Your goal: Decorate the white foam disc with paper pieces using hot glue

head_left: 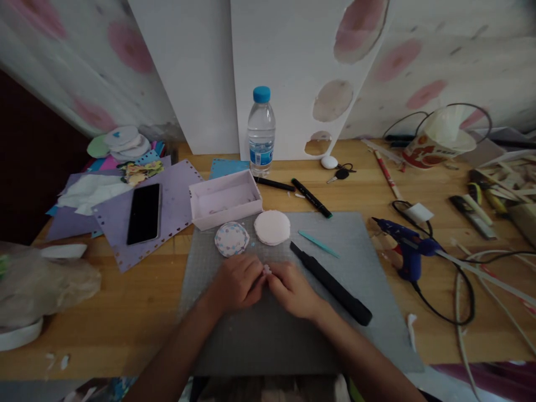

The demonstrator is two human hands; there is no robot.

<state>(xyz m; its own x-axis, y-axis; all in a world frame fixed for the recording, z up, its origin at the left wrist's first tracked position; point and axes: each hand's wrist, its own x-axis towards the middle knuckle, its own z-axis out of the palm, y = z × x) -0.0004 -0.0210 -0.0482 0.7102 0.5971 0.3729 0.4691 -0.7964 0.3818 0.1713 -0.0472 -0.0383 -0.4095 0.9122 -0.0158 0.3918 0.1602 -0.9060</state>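
Note:
Over the grey cutting mat [268, 340], my left hand [240, 283] and my right hand [293, 290] meet, both with closed fingers pinching a small pale pink piece [267, 270] between them. Just beyond my left hand lies a round disc with a blue and pink pattern [231, 239]. A plain white disc [272, 227] rests beside it, above the pinched piece. To the right of my right hand are a black utility knife [330, 282] and a thin teal stick [318, 243].
An open pink box [226, 201] sits at the mat's back edge, before a water bottle [262, 134]. Markers [312, 198] lie behind the discs. A blue glue gun [408, 245] with cables is at right; a phone [144, 214] on purple paper [176, 190] is at left.

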